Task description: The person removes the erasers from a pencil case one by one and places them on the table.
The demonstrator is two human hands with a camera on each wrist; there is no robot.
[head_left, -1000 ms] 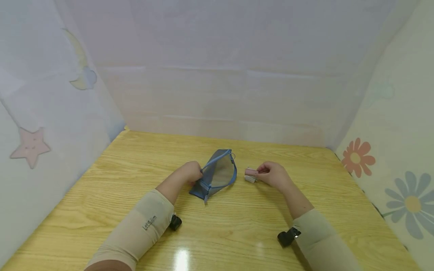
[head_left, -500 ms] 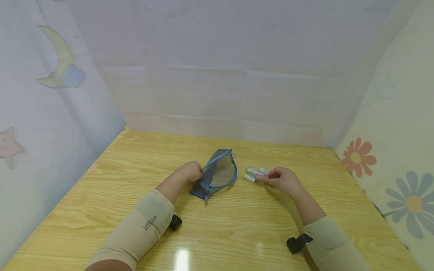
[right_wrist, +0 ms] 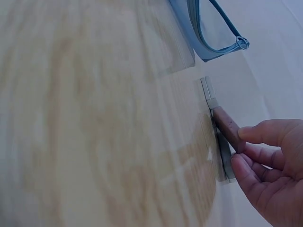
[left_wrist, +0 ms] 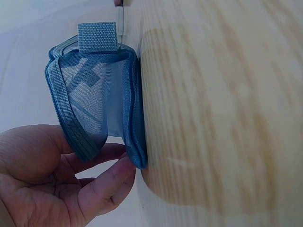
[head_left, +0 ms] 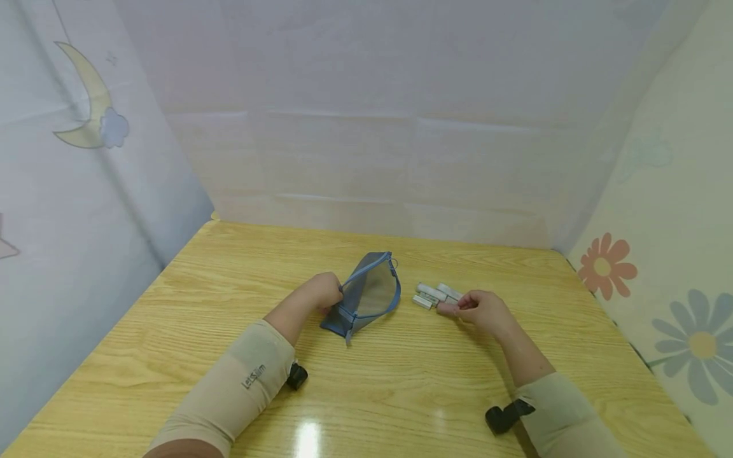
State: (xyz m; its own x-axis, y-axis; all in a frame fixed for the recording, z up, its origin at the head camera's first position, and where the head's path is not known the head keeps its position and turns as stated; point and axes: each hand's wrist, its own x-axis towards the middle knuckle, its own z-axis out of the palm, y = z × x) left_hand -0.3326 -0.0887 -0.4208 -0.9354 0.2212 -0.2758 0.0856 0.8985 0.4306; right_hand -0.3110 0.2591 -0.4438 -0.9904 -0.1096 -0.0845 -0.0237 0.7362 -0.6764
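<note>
In the head view, a blue mesh zip pouch (head_left: 353, 299) stands on the table with its mouth held wide, facing right. My left hand (head_left: 326, 291) pinches its near left side; in the left wrist view, the thumb and fingers meet at the pouch's lower corner. To the right, my right hand (head_left: 487, 312) holds a short pinkish-brown tube (head_left: 446, 309) between thumb and fingers. The right wrist view shows that tube (right_wrist: 228, 126) tilted, just beside pale sticks. Several small whitish sticks (head_left: 431, 292) lie in a loose group left of and behind the right fingers.
The wooden table (head_left: 366, 388) reaches back to a pale cloth backdrop (head_left: 372, 159). Printed cloth walls stand on both sides, with a moon (head_left: 86, 95) on the left and flowers (head_left: 607, 266) on the right. A small ring (right_wrist: 242, 43) hangs from the pouch.
My right hand has shifted right and nearer with the pinkish-brown tube, which has come away from over the whitish sticks, uncovering them. The left hand and pouch stay put. The left cloth wall has shifted.
</note>
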